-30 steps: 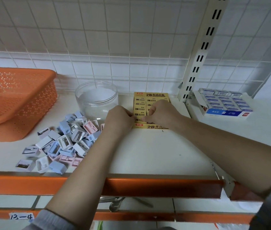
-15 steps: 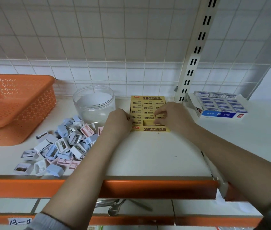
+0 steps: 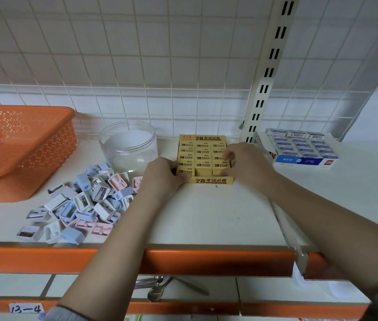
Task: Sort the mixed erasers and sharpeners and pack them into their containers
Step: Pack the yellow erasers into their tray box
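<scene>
A yellow eraser box (image 3: 207, 180) lies open on the white shelf, filled with rows of yellow erasers (image 3: 203, 156). My left hand (image 3: 160, 178) grips the box's front left corner, thumb on the front wall. My right hand (image 3: 247, 166) curls over the box's right side, with the thumb on the right column of erasers. A pile of blue, white and pink sharpeners (image 3: 86, 201) lies left of my left forearm. Behind the pile stands a clear jar (image 3: 127, 147), open and holding no sharpeners.
An orange perforated basket (image 3: 23, 149) sits at the far left. A blue-and-white box of erasers (image 3: 299, 150) rests on the adjoining shelf at right, past the slotted upright (image 3: 269, 72). The shelf's orange front rail (image 3: 206, 260) runs below my forearms.
My right hand has slid from the box's front middle to its right side. My left hand stays at the front left corner.
</scene>
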A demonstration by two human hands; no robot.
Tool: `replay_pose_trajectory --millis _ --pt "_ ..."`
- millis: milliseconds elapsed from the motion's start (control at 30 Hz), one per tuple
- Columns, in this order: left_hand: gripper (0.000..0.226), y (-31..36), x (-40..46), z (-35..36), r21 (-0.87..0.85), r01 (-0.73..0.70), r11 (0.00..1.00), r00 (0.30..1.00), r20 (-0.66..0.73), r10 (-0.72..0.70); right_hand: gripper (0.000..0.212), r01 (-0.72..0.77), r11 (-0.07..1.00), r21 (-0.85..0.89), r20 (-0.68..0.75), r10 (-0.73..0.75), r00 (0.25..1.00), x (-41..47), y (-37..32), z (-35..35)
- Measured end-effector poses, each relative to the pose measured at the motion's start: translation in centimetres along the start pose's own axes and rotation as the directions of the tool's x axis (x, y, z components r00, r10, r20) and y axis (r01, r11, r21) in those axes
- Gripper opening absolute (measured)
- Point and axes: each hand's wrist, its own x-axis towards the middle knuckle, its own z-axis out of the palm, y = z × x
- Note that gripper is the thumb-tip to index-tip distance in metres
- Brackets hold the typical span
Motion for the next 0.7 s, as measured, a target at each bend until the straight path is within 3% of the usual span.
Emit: replay_pose_trajectory --millis 133,333,500,700 --pt "0.023 0.2 -0.1 0.0 0.011 0.013 1.0 1.0 -0.016 -0.013 0.033 0.054 0.99 -0.13 0.017 -0.053 0.998 0.2 -0.5 -0.2" --pt "0.026 0.8 -0.7 0.6 0.001 0.037 0.999 0.997 -0.063 -0.037 0.029 0.049 0.994 -0.095 0.0 -0.049 0.999 -0.5 0.1 -0.5" --pt "0.025 1.9 -1.4 1.2 -0.017 0.031 0.999 0.997 -0.074 -0.032 0.032 -0.044 0.998 0.05 0.049 0.042 0.998 -0.7 1.3 -0.9" --pt "0.025 3.1 -1.8 1.1 -0.032 0.064 0.997 0.996 -0.053 -0.065 0.03 -0.066 0.998 0.02 0.081 0.064 0.995 -1.2 1.2 -1.7"
